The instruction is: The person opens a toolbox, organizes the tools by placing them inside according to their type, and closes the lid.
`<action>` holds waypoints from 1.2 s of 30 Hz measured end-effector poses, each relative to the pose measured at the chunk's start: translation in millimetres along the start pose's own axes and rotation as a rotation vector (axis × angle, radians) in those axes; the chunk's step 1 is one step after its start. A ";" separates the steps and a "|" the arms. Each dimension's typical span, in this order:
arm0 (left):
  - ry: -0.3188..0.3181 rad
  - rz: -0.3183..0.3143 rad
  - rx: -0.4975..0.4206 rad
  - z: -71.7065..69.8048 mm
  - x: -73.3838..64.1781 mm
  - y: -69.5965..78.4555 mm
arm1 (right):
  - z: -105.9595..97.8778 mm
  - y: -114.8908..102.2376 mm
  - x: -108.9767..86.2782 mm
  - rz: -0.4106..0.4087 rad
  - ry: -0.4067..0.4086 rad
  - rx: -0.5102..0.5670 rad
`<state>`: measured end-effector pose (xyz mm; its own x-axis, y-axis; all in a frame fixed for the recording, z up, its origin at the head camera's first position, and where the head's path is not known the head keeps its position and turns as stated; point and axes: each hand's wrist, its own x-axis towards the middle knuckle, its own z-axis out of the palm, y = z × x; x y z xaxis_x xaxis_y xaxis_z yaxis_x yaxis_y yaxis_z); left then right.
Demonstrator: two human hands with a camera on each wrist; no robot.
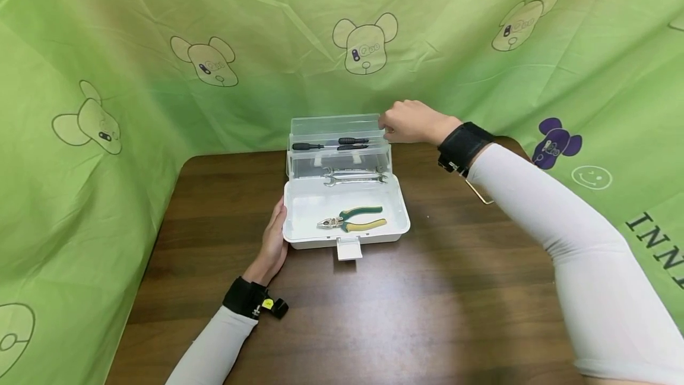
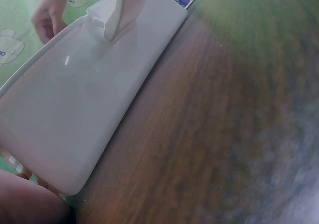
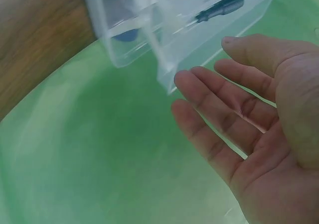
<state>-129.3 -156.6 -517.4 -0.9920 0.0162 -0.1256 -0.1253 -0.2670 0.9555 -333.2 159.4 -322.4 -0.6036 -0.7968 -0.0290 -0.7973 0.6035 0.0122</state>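
A white toolbox (image 1: pixel 304 210) with a clear lid and trays stands unfolded on the table. Green-and-yellow pliers (image 1: pixel 366 226) lie in its base. Two wrenches (image 1: pixel 355 181) are in the lower tray, and several black-handled screwdrivers (image 1: pixel 307 146) lie in the tray above. My left hand (image 1: pixel 275 239) rests against the box's left side; its fingers are partly hidden there. Beside the top right corner of the clear lid (image 1: pixel 331 125) is my right hand (image 1: pixel 414 122). In the right wrist view, its fingers (image 3: pixel 219 117) are loosely extended, near the clear plastic and holding nothing.
A white latch (image 1: pixel 349 248) sticks out from the box's front. The brown tabletop (image 1: pixel 230 195) extends around the box. Behind it hangs a green curtain (image 1: pixel 288 64) with printed bear heads. Part of a thin gold-coloured object (image 1: pixel 479 192) shows under the right forearm.
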 end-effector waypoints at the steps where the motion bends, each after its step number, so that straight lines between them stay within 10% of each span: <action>1: 0.000 0.000 0.000 -0.2 -0.2 -0.1 | 0.6 2.3 -3.0 0.003 0.001 -0.006; 36: -0.006 0.007 -0.008 -2.8 1.4 -2.3 | 49.6 57.4 -128.7 0.205 -0.037 0.026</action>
<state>-130.4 -158.6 -520.5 -0.9929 0.0197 -0.1171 -0.1180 -0.2746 0.9543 -300.9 298.2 -367.6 -0.7521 -0.6558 -0.0653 -0.6570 0.7539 -0.0045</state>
